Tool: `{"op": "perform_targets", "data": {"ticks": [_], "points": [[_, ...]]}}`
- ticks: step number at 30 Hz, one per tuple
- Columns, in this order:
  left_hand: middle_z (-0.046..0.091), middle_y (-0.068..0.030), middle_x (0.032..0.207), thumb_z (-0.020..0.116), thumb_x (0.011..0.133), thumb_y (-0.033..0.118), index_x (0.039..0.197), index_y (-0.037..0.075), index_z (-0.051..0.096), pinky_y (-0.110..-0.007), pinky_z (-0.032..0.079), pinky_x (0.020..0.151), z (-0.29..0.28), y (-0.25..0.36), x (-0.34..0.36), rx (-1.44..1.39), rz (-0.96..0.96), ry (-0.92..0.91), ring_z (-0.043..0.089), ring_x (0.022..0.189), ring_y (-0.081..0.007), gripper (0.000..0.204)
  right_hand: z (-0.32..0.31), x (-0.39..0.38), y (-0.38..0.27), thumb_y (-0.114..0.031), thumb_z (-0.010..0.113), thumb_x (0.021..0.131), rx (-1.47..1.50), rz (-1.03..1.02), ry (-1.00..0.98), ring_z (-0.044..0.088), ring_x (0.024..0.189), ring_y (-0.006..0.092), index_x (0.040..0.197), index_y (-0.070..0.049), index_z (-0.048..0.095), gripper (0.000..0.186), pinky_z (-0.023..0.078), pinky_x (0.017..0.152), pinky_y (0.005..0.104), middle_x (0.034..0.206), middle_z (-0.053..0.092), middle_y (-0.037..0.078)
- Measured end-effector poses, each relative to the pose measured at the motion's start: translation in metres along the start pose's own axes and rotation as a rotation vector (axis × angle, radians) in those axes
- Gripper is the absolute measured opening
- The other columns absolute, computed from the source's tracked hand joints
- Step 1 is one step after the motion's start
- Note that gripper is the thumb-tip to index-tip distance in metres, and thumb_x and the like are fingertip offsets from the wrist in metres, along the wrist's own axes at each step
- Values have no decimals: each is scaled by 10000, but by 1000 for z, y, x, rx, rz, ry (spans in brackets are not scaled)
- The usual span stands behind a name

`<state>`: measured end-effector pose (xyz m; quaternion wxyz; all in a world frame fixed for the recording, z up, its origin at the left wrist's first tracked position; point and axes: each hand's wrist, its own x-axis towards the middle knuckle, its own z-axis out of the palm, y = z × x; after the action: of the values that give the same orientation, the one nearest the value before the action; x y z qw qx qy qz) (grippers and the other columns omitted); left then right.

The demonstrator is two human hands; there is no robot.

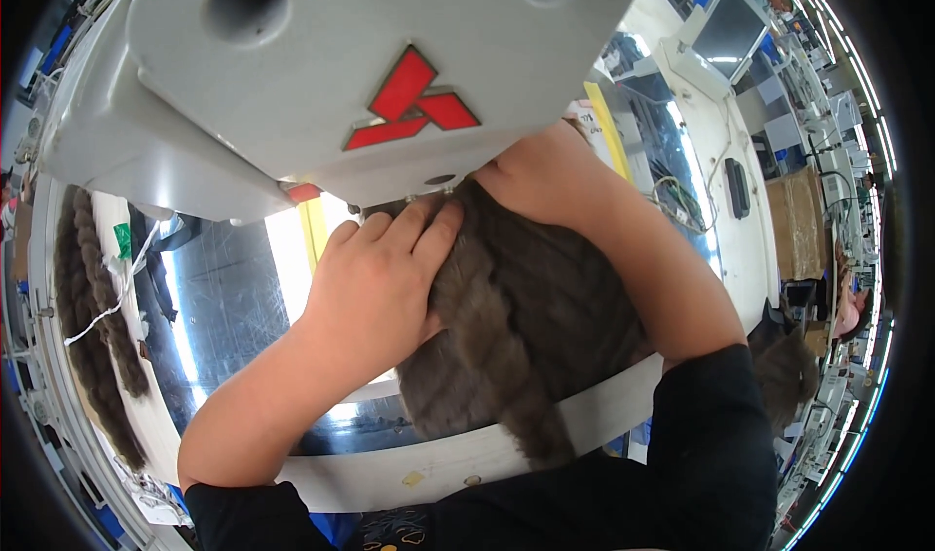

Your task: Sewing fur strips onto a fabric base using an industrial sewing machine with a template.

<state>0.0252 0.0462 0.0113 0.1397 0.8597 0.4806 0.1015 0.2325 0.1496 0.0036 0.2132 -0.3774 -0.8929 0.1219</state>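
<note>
Sewing machine head [341,74] hides right hand's [545,176] fingertips.

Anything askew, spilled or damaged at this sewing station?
Nothing stands out. Both hands, left and right, press the grey-brown furry fabric piece flat under the grey sewing machine head.

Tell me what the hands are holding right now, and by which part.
Both press a grey-brown fur piece flat: left hand on its left edge, right hand at its top, under the sewing machine head.
</note>
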Motion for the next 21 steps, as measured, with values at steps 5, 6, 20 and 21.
{"op": "perform_targets", "data": {"ticks": [5,6,20,21], "points": [[569,-150,1424,878,560,128,1450,76,505,-424,496,955,-4,-4,-4,-22,-18,-12,635,1102,-326,966,9,4,4,-132,574,835,98,-6,11,702,885,368,952,-100,802,259,558,824,466,921,750,141],[565,-147,1429,878,560,127,1453,79,501,-425,496,956,-5,-5,-5,-36,-23,-24,635,1100,-325,970,10,5,4,-145,587,827,97,19,4,699,882,375,945,-88,802,252,556,820,468,907,746,152],[603,-170,1368,842,604,181,1434,39,507,-437,459,992,-7,-24,-12,67,40,46,605,1154,-344,906,2,3,7,-121,596,796,324,68,-22,699,999,367,1014,-44,782,297,548,896,449,1009,753,169],[609,-178,1357,823,610,177,1424,31,520,-456,443,1030,-7,-27,-11,83,55,80,589,1187,-367,880,-7,-3,4,-102,582,795,309,57,-107,697,1017,357,1028,-48,778,310,550,905,444,1052,753,151]]}}
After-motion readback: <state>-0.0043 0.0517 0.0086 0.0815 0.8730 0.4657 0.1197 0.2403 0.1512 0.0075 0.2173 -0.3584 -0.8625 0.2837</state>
